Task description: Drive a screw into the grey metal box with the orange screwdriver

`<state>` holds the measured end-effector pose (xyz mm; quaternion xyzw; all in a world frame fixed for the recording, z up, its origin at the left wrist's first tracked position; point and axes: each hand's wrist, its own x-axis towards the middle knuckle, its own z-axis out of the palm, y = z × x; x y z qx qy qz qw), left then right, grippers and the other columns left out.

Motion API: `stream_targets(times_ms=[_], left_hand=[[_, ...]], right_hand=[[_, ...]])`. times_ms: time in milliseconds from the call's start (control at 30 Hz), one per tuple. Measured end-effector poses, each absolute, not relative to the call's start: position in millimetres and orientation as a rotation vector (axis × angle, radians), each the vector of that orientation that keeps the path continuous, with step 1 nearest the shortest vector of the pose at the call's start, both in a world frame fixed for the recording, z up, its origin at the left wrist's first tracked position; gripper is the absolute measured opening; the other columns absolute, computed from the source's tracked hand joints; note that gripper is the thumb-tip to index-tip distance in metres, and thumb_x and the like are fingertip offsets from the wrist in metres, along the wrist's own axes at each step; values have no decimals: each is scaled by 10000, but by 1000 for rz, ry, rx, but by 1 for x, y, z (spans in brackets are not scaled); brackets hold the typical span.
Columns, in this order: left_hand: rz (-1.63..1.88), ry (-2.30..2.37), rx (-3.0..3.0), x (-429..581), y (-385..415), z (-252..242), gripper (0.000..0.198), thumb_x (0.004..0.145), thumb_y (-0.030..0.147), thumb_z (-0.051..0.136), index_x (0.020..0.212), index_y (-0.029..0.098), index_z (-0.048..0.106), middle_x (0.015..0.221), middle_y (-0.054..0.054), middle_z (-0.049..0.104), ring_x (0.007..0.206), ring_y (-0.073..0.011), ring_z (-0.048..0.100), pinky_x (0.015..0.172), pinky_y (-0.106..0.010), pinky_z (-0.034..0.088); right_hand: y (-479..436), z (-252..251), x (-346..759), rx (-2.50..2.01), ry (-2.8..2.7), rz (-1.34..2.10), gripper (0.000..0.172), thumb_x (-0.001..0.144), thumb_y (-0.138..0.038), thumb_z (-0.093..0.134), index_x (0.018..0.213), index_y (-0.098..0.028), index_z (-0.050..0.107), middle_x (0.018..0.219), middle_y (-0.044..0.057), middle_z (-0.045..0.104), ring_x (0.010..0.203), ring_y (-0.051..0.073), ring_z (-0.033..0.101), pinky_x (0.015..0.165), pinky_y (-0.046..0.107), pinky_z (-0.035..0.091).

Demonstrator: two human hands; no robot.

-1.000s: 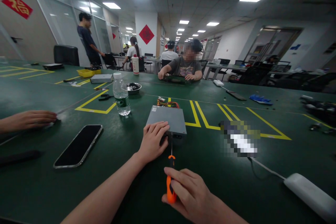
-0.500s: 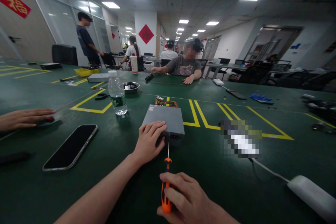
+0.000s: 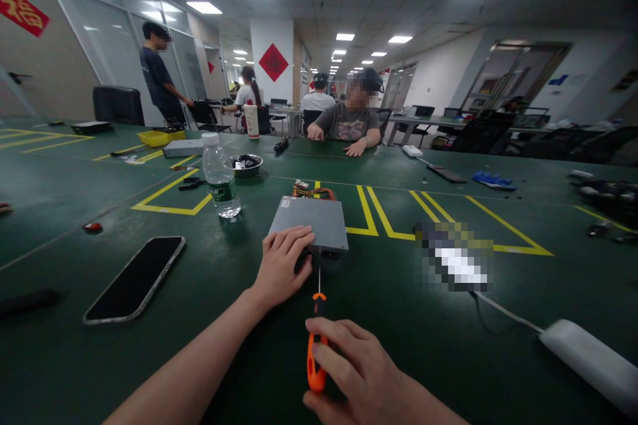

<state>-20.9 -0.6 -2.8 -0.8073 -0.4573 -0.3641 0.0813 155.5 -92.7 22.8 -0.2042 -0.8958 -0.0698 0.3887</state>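
Note:
A grey metal computer power supply [image 3: 319,218] lies on the green table with its bundle of coloured cables [image 3: 315,192] at the far side. My left hand [image 3: 285,264] grips its near left corner, fingers over the top and thumb by the near face. In my right hand [image 3: 351,362] is an orange and black screwdriver [image 3: 316,362], held by the handle between thumb and fingers. Its shaft points away from me and its tip meets the near face of the power supply. The exact spot under the tip is too small to make out.
Left of the power supply stand a water bottle [image 3: 220,179] and a metal bowl [image 3: 245,166] of small parts. A phone [image 3: 135,280] lies nearer me. To the right is a white power strip [image 3: 591,362] with a cable. A person [image 3: 349,121] sits across the table.
The screwdriver's handle has turned slightly in my right hand. At the left, another person's hand has drawn back, leaving a small red object on the table. My left hand stays put.

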Motion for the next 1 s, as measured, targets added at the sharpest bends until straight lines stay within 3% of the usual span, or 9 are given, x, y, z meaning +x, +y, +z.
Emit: stream_targets(times_ms=[100,267,400,533,767,867,1000], left_hand=[[-1093,-1375,-2401,-20,-1,-2,311,828,243,478,1138,246,506,1242,-31,552,1153,-206,462,925,-397,275],[-1108,-1378,-2379,-18,-1,-2,301,828,258,488,1128,246,510,1226,-37,563,1139,-211,472,913,-400,281],[-1107,-1368,-2366,-18,0,-2,295,825,258,497,1120,248,511,1215,-39,571,1122,-214,484,901,-404,284],[-1109,-1369,-2360,-18,0,-2,292,825,258,499,1116,247,511,1211,-34,575,1126,-212,480,902,-402,281],[-1120,-1383,-2357,-17,0,-2,284,826,267,500,1108,247,517,1208,-41,577,1122,-215,483,904,-405,282],[-1129,-1393,-2350,-16,0,-3,285,819,261,508,1104,251,521,1200,-41,581,1119,-219,485,902,-409,282],[-1128,-1382,-2346,-16,1,-3,277,816,251,509,1093,252,519,1207,-32,576,1115,-216,488,892,-407,288]], right_hand=[[-92,29,155,-496,-2325,-239,261,943,-302,340,1013,-156,544,918,102,660,855,136,625,670,229,511],[-90,19,158,-483,-2208,-268,175,900,-311,470,925,-143,512,891,116,667,791,138,637,654,238,513],[-92,18,159,-552,-2239,-196,270,908,-399,425,958,-143,497,950,133,652,830,154,638,720,255,523],[-94,26,157,-541,-2357,-199,286,928,-340,347,1061,-169,534,992,140,630,898,169,625,689,250,524],[-93,16,155,-513,-2250,-198,251,922,-361,408,878,-138,516,935,130,663,838,142,636,701,235,507],[-94,18,156,-552,-2288,-133,305,913,-414,398,956,-134,513,995,135,643,848,151,634,716,242,509],[-94,26,154,-519,-2371,-217,249,919,-337,404,1053,-169,531,998,116,639,901,157,617,680,246,503]])
